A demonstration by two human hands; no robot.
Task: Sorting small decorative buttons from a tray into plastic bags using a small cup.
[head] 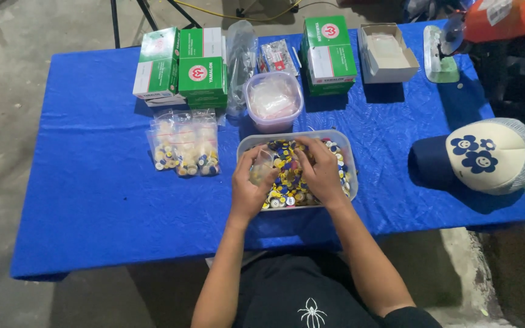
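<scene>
Both hands over clear tray (341,141) of coloured buttons (287,182) at tabletop (92,194) centre: left hand (249,185) pinching small clear bag (261,170), right hand (322,173) curled, gathering buttons. Filled bags (183,146) left of tray; tray still heaped, much left.

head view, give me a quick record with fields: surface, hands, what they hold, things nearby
surface: blue cloth-covered table
left hand: holds a small clear plastic bag
right hand: in the clear plastic tub of small coloured round pieces
left of tub: filled clear bags
behind: green and white cardboard boxes
right: navy and cream cap
</scene>
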